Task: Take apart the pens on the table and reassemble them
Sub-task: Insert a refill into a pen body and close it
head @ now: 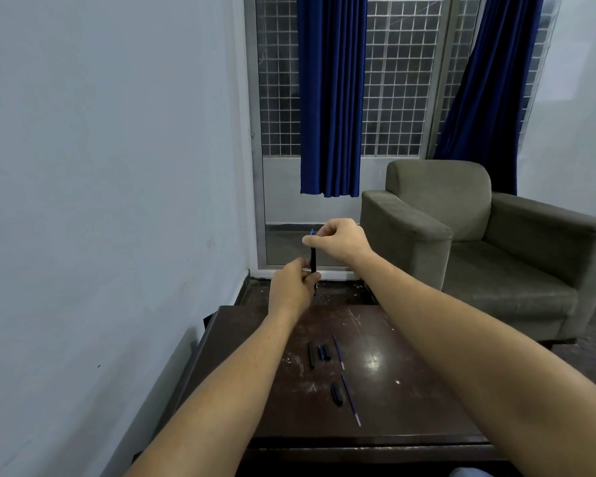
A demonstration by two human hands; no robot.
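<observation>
I hold a dark pen (313, 261) upright in the air beyond the table's far edge. My left hand (291, 289) grips its lower part and my right hand (339, 241) pinches its top, where a blue tip shows. On the dark wooden table (410, 390) lie loose pen parts: a black barrel (311, 355), two short dark pieces (324, 352), a black cap (337, 393) and two thin blue refills (339, 351), (351, 400).
A grey-green armchair (489, 242) stands to the right beyond the table. A pale wall runs along the left. Ahead is a grilled window with blue curtains (331, 98). The table top is scratched and shiny.
</observation>
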